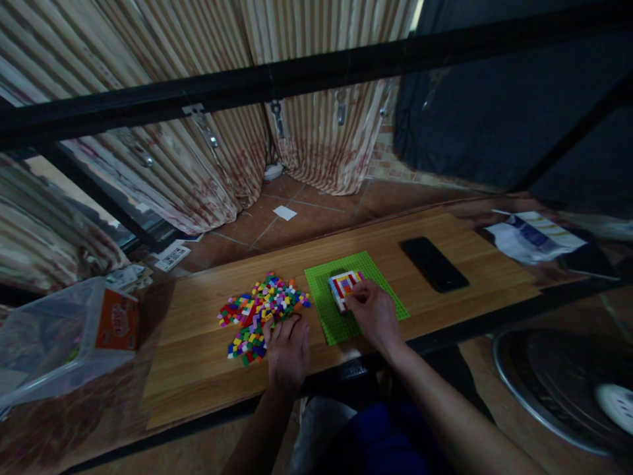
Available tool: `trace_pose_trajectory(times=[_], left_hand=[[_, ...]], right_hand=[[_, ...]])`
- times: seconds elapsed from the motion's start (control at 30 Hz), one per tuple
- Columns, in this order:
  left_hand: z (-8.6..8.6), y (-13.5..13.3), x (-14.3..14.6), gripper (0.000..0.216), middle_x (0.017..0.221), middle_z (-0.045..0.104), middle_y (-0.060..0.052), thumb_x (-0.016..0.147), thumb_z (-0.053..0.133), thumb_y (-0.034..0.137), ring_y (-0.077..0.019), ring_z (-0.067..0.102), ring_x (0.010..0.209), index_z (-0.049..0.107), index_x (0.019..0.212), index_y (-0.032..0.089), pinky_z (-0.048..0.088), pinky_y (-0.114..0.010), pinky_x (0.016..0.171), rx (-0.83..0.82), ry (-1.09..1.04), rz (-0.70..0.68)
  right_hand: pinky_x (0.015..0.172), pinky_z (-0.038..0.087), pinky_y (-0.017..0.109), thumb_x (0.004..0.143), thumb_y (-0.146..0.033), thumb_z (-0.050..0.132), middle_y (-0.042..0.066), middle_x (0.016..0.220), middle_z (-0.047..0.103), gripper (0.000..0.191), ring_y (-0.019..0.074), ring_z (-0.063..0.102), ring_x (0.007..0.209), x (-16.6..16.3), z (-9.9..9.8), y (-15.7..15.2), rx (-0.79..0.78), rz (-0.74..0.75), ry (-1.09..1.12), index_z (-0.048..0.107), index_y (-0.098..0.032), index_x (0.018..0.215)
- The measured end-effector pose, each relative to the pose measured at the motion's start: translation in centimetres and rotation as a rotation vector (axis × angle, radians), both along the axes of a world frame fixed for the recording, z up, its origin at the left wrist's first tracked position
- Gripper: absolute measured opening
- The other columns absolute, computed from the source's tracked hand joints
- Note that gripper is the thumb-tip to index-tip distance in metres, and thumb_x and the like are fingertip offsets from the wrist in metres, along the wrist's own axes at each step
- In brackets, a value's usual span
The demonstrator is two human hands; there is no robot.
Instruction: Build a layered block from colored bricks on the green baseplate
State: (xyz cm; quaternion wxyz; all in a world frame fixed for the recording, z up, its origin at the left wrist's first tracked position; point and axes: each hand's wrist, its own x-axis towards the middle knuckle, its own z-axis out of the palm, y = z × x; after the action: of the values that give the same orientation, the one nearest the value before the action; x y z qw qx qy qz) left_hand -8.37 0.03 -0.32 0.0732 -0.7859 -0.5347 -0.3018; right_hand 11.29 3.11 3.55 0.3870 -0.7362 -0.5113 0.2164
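Observation:
A green studded baseplate (pixel 324 316) lies on the wooden board, and a small block of white, red, yellow and purple building bricks (pixel 341 288) stands on it. My right hand (pixel 376 313) is over the right side of this block, thumb and forefinger pinched together at its top. Whatever is between those fingertips is hidden or too small to make out. To the left is a heap of loose multicoloured bricks (pixel 270 300). My left hand (pixel 287 346) rests palm down at the heap's lower right edge, fingers extended and touching bricks.
A black phone (pixel 434 264) lies right of the baseplate on the wooden board (pixel 198 389). Off its left end stands a clear plastic bin (pixel 54 356) with an orange label. A dark metal bar (pixel 316 69) crosses beyond, before striped curtains. A round stool (pixel 558 389) is at lower right.

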Motion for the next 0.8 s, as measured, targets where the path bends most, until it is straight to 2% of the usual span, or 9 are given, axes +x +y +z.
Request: trace_pose_trajectory(times=[0.2,0.57,0.8], left_hand=[[0.05,-0.05,-0.02,0.019,0.097,0.072,-0.005,0.091,0.05,0.019,-0.0186,0.064,0.087,0.068,0.095,0.02,0.03,-0.043,0.101,0.028,0.0,-0.002],[-0.35,0.02,-0.18,0.017,0.094,0.072,-0.006,0.091,0.051,0.018,-0.0174,0.066,0.088,0.067,0.097,0.019,0.028,-0.044,0.105,0.101,-0.041,-0.046],[-0.7,0.08,-0.38,0.018,0.094,0.072,-0.006,0.089,0.051,0.013,-0.0177,0.066,0.092,0.065,0.101,0.017,0.036,-0.043,0.104,0.141,-0.048,-0.097]], right_hand=[[0.066,0.046,0.03,0.073,-0.03,0.061,0.005,0.077,0.072,0.016,0.0195,0.067,0.07,0.23,-0.41,-0.13,0.029,0.015,0.113,0.06,-0.019,0.084],[0.064,0.042,0.029,0.072,-0.027,0.062,0.003,0.074,0.071,0.009,0.0194,0.065,0.069,-0.14,-0.11,0.0,0.002,-0.022,0.016,0.061,-0.02,0.078],[0.063,0.042,0.03,0.074,-0.025,0.06,0.003,0.072,0.07,0.005,0.0201,0.065,0.068,-0.35,-0.3,-0.04,0.043,-0.012,-0.006,0.06,-0.02,0.075]])
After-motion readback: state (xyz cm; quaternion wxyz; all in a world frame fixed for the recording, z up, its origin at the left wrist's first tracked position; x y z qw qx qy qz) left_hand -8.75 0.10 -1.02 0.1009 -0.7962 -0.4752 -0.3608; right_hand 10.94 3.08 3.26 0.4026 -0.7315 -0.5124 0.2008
